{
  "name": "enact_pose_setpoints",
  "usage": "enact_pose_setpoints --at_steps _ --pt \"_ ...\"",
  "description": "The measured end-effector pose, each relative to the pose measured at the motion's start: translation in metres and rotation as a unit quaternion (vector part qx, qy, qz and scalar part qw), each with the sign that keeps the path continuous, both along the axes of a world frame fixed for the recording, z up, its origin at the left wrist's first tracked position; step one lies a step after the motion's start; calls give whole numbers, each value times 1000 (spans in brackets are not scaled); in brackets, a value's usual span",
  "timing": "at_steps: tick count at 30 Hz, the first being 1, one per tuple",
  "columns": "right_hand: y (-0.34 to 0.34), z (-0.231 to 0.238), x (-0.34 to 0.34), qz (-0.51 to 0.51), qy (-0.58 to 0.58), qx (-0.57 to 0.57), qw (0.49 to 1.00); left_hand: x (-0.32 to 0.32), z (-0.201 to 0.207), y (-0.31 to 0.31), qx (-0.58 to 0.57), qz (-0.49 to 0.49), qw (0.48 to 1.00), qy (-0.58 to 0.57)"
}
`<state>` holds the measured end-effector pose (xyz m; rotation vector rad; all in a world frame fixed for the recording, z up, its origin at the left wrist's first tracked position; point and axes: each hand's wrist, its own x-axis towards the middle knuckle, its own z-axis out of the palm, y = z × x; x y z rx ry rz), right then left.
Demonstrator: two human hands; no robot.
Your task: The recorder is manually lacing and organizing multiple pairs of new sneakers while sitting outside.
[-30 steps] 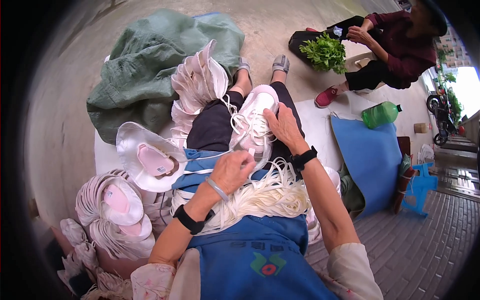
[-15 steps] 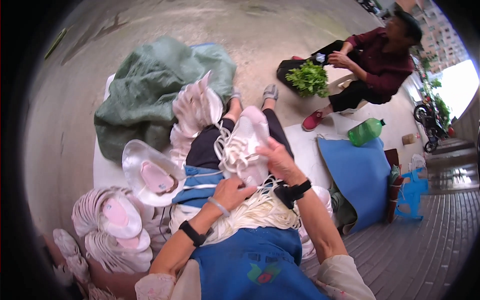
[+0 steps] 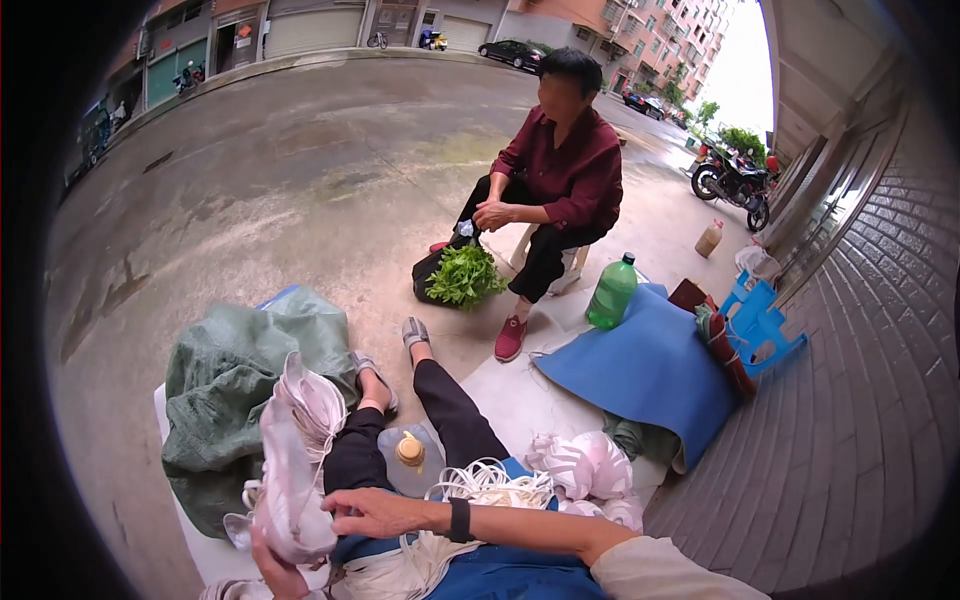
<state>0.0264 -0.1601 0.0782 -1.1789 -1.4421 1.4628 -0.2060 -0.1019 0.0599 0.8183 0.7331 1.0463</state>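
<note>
A pale pink and white sneaker (image 3: 285, 490) stands on end at my left side. My left hand (image 3: 278, 568) is closed round its lower part. My right hand (image 3: 385, 514) reaches across my lap, palm down with fingers loosely apart, its fingertips close beside the sneaker. Nothing shows in that hand. Loose white laces (image 3: 490, 487) lie heaped on my lap over blue cloth. More pale shoe parts (image 3: 318, 412) are stacked just beyond the sneaker. Between my legs is a translucent container with a yellowish cap (image 3: 410, 449).
A crumpled green sack (image 3: 225, 385) lies left. Pinkish shoes (image 3: 588, 468) are piled at right by a blue sheet (image 3: 640, 365) and green bottle (image 3: 612, 292). A seated person (image 3: 565, 180) has leafy greens (image 3: 466, 278) in a black bag. A blue stool (image 3: 760, 325) stands near the wall.
The view has lifted toward the street. The sneaker has gone from above my lap to my left side, now in my left hand. My right hand has come off it.
</note>
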Motion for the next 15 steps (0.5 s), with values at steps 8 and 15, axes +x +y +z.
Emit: enact_pose_setpoints --at_steps 8,15 --pt "-17 -65 19 -35 -264 71 961 -58 -103 -53 -41 68 996 41" --pt "7 -45 52 -104 -219 11 970 -58 -101 -6 -280 221 934 -30"
